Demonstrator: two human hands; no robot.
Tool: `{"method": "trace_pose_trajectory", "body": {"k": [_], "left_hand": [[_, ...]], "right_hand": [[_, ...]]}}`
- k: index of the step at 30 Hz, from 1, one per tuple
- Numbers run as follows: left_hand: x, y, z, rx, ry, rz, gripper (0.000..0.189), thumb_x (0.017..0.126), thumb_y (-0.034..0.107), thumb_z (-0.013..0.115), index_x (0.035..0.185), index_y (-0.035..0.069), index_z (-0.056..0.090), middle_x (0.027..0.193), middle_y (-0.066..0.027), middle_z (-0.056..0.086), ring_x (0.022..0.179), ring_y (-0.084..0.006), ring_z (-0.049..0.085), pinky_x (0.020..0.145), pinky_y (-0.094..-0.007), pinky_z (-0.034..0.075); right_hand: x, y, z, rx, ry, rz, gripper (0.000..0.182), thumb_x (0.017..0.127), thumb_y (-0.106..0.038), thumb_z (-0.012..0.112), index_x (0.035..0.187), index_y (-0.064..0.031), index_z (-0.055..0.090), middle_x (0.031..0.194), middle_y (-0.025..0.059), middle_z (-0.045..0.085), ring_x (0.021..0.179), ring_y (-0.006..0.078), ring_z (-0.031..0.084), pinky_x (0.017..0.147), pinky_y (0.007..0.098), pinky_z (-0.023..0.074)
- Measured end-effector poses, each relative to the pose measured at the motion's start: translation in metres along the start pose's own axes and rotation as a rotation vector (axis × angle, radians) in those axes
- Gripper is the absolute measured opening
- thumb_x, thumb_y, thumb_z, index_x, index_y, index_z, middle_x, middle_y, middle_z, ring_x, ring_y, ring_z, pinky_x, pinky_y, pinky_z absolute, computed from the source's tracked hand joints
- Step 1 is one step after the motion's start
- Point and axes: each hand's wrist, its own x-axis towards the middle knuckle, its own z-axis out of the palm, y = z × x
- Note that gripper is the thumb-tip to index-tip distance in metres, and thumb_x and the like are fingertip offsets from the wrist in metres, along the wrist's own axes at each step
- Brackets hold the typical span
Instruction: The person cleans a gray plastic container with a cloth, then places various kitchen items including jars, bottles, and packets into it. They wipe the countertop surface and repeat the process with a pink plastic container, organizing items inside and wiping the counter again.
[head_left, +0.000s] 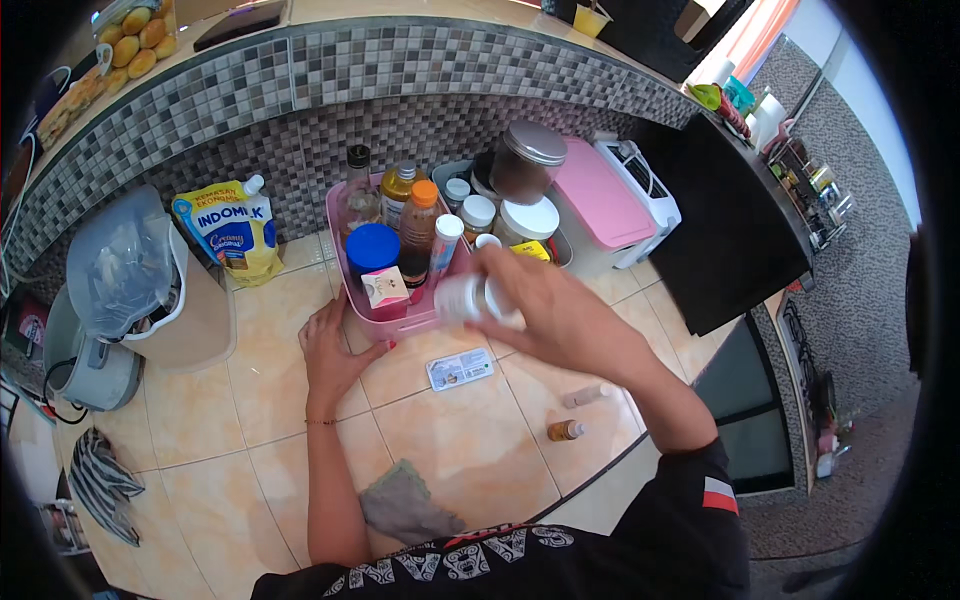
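A pink plastic bin (420, 324) stands on the tiled counter. My left hand (334, 356) holds its near left corner, thumb along the front and fingers at the side. My right hand (551, 315) grips a white bottle (459, 298), blurred by motion, over the bin's near right corner. Inside the bin are a blue-lidded container (373, 247), a small pink and white box (385, 289), an orange-capped bottle (421, 217), a yellow bottle (397, 193), a dark-capped glass bottle (358, 196) and a white-capped tube (446, 244). A blister pack (460, 369) lies before the bin.
A grey bin (564, 251) of jars stands behind my right hand, beside a pink-topped white appliance (600, 199). Two small bottles, one clear (587, 395) and one amber (565, 430), lie near the edge. A grey cloth (411, 502) is close. An Indomilk pouch (229, 232) and a bucket (187, 315) stand left.
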Motion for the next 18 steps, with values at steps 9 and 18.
{"method": "trace_pose_trajectory", "body": {"k": [9, 18], "left_hand": [[0.004, 0.011, -0.001, -0.021, -0.023, -0.001, 0.106, 0.058, 0.049, 0.088, 0.147, 0.010, 0.044, 0.129, -0.0161, 0.060, 0.121, -0.0317, 0.051, 0.106, -0.0449, 0.031], [0.003, 0.012, -0.002, -0.030, -0.022, -0.010, 0.108, 0.057, 0.049, 0.088, 0.147, 0.011, 0.044, 0.129, -0.0163, 0.059, 0.122, -0.0319, 0.051, 0.107, -0.0443, 0.031]], "right_hand": [[0.064, 0.058, 0.075, -0.069, -0.097, 0.058, 0.041, 0.087, -0.021, 0.070, 0.118, -0.0018, 0.050, 0.115, 0.0247, 0.058, 0.102, 0.0400, 0.062, 0.089, 0.0451, 0.0504], [0.073, 0.057, 0.080, 0.185, -0.222, 0.175, 0.034, 0.102, -0.028, 0.048, 0.122, -0.0002, 0.050, 0.088, 0.0247, 0.067, 0.086, 0.0372, 0.068, 0.082, 0.0444, 0.0511]]}}
